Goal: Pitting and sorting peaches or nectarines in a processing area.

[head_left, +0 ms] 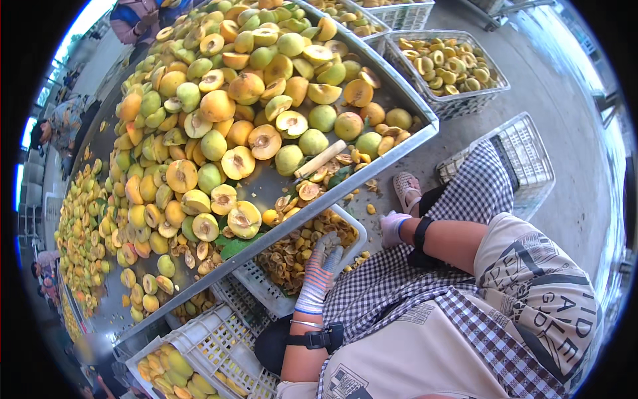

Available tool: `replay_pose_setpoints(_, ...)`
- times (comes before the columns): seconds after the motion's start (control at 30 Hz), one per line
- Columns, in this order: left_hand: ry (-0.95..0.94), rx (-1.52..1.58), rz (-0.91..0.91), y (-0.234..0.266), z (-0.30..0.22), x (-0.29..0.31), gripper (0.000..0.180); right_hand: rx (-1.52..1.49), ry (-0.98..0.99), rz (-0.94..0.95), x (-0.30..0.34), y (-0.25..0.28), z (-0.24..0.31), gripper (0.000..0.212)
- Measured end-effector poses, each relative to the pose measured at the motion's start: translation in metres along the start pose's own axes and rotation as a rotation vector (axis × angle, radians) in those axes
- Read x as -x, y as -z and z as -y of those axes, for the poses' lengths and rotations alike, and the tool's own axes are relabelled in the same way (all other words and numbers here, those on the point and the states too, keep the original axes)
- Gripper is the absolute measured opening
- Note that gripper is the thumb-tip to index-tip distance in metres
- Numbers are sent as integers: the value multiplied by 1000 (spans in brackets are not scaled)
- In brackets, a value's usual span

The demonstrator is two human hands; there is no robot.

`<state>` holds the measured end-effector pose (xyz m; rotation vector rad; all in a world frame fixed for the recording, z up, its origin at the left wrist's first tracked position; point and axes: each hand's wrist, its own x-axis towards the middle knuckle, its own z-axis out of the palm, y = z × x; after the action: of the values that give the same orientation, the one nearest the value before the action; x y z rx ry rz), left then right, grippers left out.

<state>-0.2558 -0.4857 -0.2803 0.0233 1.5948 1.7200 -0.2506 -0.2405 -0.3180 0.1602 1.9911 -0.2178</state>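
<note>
My checked apron (399, 292) fills the view closest to me, draped over my lap, and out of it come my two gloved hands. My left hand (320, 266) lies with fingers loosely spread on the rim of the white crate (355, 229) tucked under the edge of the surface; it grips nothing that I can see, and the crate beneath it is heaped with brown pits and scraps. My right hand (393, 228) hangs just beside that crate's far corner, fingers curled downward; whether it holds anything I cannot tell. Lower left, another white crate (199, 332) holds a small layer of yellow fruit pieces. Just above my hands runs the metal edge of the surface (345, 193), and on it a wooden-handled knife (320, 159) lies untouched among loose pits and leaves. Beyond it, halved fruit (238, 161) lie cut side up mixed with many whole green and orange fruit (312, 141), the pile stretching to the far end. I judge the work to be well underway but far from finished: a good share is split and pitted, yet much whole fruit is left. Farther right, on the floor, a wire basket (452, 66) holds pitted halves, and an empty crate (525, 156) sits near my knee.
</note>
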Motion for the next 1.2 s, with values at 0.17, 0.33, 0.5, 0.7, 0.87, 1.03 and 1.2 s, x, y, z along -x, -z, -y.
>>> replay_pose_setpoints(0.17,157,273,21,-29,-1,7,65,-106,190,-300,132,18,48,61)
replay_pose_setpoints(0.33,-10,589,85,-38,-4,22,64,-190,568,-778,177,12,60,73)
replay_pose_setpoints(0.5,-2,859,-19,-25,-24,36,60,-437,539,-1532,221,45,-53,43)
replay_pose_setpoints(0.7,-197,915,-83,-3,-20,41,69,-625,-464,-906,132,-46,-243,56)
replay_pose_setpoints(0.87,-322,839,-44,-3,-32,47,67,-597,-790,-629,84,-96,-255,83)
replay_pose_setpoints(1.03,-269,687,-192,-7,-41,59,61,-779,-491,-857,30,-99,-316,39)
replay_pose_setpoints(1.2,-224,549,-241,-13,-41,51,62,-752,-385,-844,19,-33,-302,39)
